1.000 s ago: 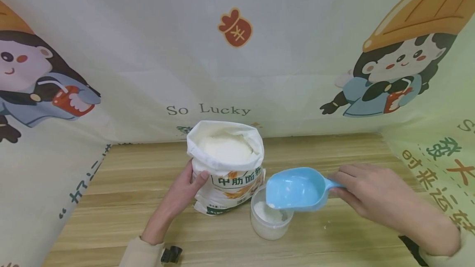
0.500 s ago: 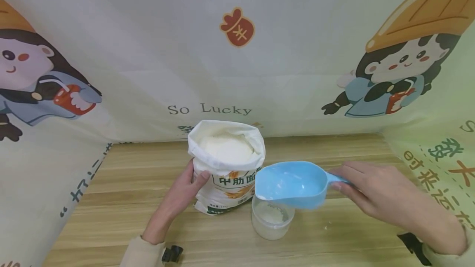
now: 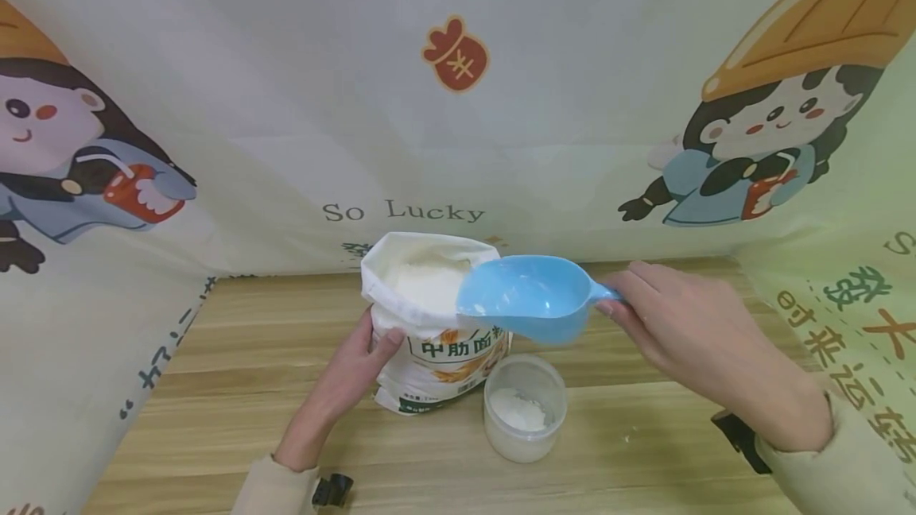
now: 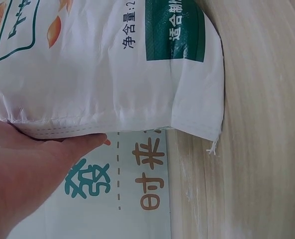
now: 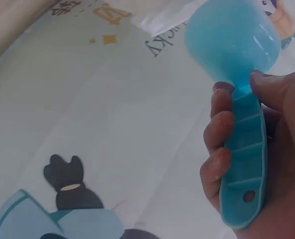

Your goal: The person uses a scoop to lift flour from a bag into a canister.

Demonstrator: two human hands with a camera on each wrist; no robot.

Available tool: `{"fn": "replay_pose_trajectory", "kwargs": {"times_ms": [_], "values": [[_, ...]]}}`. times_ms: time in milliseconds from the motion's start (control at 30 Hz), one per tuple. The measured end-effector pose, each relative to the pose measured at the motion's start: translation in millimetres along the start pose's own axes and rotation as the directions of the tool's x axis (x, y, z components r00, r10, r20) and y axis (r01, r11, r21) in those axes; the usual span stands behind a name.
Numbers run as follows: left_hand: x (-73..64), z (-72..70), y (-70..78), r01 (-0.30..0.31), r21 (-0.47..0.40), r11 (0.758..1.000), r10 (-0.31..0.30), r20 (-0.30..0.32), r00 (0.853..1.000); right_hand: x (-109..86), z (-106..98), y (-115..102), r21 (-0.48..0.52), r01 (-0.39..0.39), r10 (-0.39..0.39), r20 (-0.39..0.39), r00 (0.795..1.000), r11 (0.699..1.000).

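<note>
We log right hand (image 3: 687, 332) clasping light-blue plastic scoop (image 3: 525, 288), lip over rim of open white printed bag (image 3: 429, 368); left hand (image 3: 354, 368) grips bag's side. Round translucent plastic tub (image 3: 525, 439) just beside, farther from back edge of wooden table (image 3: 229, 372). Scooping stage, we judge; next calls for lip-first dip into white powder (image 3: 425, 284).

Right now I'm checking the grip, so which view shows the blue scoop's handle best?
The right wrist view: there, the right hand leaves the ribbed scoop handle mostly uncovered. The head view shows only a short stretch; the left wrist view, none.
</note>
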State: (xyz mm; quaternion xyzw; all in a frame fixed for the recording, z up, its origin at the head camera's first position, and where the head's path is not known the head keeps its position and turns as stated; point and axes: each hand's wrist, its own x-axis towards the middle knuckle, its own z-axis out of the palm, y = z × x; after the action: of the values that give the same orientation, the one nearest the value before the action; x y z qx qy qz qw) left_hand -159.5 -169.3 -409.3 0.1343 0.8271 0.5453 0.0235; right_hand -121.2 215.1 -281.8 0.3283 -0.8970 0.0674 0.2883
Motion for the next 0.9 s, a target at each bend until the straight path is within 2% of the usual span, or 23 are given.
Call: {"fn": "replay_pose_trajectory", "kwargs": {"times_ms": [333,633,767,900], "values": [[0.0,0.3,1.5,0.004,-0.007,1.000,-0.004,0.008,1.000,33.5,-1.5,-15.2,-0.072,-0.018,0.021,0.044,0.999,0.997],[0.7,-0.1,3.1,0.008,-0.015,1.000,-0.007,0.019,1.000,53.9,-2.9,-25.2,-0.116,-0.023,0.034,0.097,0.995,0.993],[0.7,-0.4,3.5,0.010,-0.019,1.000,-0.010,0.017,1.000,63.4,-4.0,-30.4,-0.139,-0.034,0.057,0.163,0.985,0.990],[0.9,-0.4,3.3,0.017,-0.017,1.000,-0.017,0.015,1.000,74.1,-5.5,-37.4,-0.162,-0.048,0.090,0.260,0.961,0.986]]}}
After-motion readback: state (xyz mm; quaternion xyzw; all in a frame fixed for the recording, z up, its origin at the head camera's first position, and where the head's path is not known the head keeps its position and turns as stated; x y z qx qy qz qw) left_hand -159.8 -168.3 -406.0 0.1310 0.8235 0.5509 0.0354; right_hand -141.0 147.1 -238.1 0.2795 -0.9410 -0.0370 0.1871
